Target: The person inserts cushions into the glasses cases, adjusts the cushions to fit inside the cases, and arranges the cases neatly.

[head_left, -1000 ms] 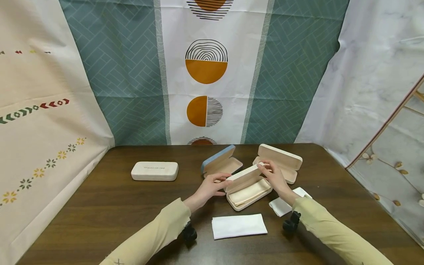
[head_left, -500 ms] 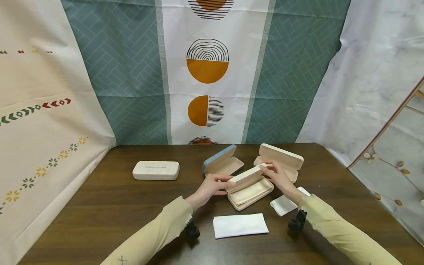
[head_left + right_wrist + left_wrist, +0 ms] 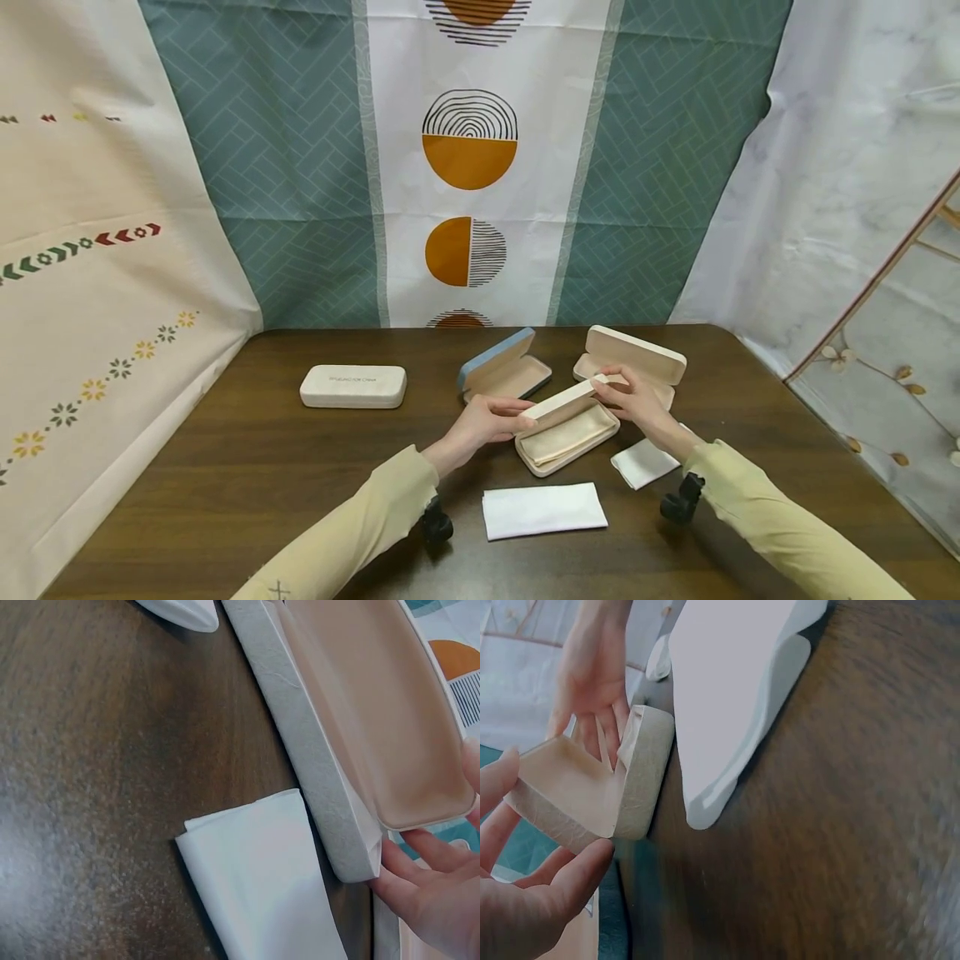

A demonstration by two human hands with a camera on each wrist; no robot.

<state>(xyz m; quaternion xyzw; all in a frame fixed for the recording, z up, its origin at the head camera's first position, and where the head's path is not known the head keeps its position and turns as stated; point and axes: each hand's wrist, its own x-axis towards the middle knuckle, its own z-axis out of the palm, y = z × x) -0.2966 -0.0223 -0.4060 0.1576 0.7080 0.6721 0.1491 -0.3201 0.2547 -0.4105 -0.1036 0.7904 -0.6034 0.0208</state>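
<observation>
A cream glasses case [image 3: 564,403] stands partly open at the table's middle right, its lid tilted up over the base. Inside the base lies a folded cream cloth [image 3: 570,435]. My left hand [image 3: 483,419] pinches the left end of the lid between thumb and fingers; the left wrist view shows the thumb and fingers spread around that corner. The lid's right end is held by my right hand [image 3: 637,406], whose other fingers reach down beside the base in the right wrist view. In front of the case lies a folded white cloth [image 3: 543,511].
Behind the case stand an open blue glasses case [image 3: 495,358] and another open cream case [image 3: 637,354]. A closed white case [image 3: 352,387] sits at the left. Another folded white cloth [image 3: 645,464] lies under the right forearm. Patterned curtains [image 3: 300,167] hang around the table.
The lid of the cream case has come down a little toward its base, with both hands on it. My right hand and wrist have shifted slightly right and down.
</observation>
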